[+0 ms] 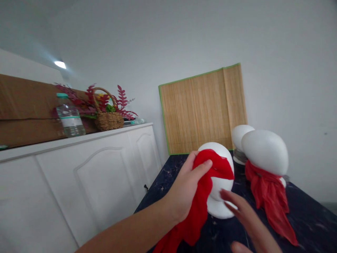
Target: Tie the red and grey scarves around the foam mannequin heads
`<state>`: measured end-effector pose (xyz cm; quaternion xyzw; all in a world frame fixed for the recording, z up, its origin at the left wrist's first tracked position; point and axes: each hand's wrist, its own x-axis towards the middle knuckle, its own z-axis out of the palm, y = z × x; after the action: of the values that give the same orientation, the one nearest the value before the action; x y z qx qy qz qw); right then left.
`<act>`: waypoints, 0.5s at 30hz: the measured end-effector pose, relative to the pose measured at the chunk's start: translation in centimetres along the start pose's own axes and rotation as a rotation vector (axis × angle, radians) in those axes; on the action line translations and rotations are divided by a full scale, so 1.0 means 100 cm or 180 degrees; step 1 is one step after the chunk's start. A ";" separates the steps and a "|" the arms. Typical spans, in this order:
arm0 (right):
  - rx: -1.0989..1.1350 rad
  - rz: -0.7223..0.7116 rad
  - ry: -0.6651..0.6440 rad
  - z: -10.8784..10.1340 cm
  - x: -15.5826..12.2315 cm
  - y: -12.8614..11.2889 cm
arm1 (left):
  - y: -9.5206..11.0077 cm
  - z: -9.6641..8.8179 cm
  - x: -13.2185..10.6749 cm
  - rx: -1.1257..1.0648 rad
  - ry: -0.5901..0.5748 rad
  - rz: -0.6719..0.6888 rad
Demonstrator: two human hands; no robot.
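Observation:
A white foam mannequin head [220,189] stands on the dark table in front of me. Around its upper part runs a bright red scarf [221,168], whose long end hangs down past my wrist. My left hand [191,182] pinches the gathered scarf between thumb and fingers at the head's left side. Low on the right, my right hand [250,219] is apart from the scarf, near the head's base, fingers stretched and slightly blurred. It holds nothing that I can see.
To the right, another white foam head [265,151] wears a darker red scarf [268,196]; a third foam head [240,135] stands behind it. A bamboo mat [200,112] leans on the wall. The white cabinet [105,175] at left carries a water bottle [70,117] and flower basket [109,121].

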<state>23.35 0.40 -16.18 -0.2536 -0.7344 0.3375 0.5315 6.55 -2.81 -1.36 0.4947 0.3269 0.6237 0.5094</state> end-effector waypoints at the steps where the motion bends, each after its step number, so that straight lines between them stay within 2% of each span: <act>1: 0.0751 0.0316 -0.0400 0.020 0.002 -0.014 | -0.001 0.010 -0.010 0.0156 -0.0188 -0.0177; 2: 0.1385 0.0791 -0.1025 0.037 0.005 -0.027 | -0.001 0.016 -0.018 0.0375 -0.0340 -0.0347; 3: 0.1876 0.1126 -0.1376 0.051 0.007 -0.036 | 0.000 0.020 -0.024 0.0670 -0.0435 -0.0432; 5: 0.2514 0.1490 -0.1892 0.065 0.008 -0.045 | 0.004 0.017 -0.033 0.1344 -0.0449 -0.0285; 6: 0.2705 0.1515 -0.2016 0.066 0.007 -0.045 | 0.007 0.013 -0.037 0.1607 -0.0402 -0.0160; 8: 0.3043 0.1466 -0.2240 0.057 0.003 -0.039 | 0.013 0.004 -0.044 0.1763 -0.0308 -0.0091; 9: 0.3227 0.1447 -0.2335 0.049 0.000 -0.034 | 0.015 0.001 -0.048 0.1642 -0.0291 -0.0190; 12: 0.3653 0.1448 -0.2575 0.028 -0.005 -0.022 | 0.015 -0.004 -0.064 0.0978 -0.0343 -0.0675; 15: 0.3685 0.1404 -0.2537 0.014 -0.005 -0.017 | 0.005 -0.007 -0.080 0.0438 -0.0586 -0.1114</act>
<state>22.14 -1.38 -15.55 0.0677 -0.5080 0.8368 0.1928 5.62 -10.57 -3.39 0.5189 0.4018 0.4541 0.6026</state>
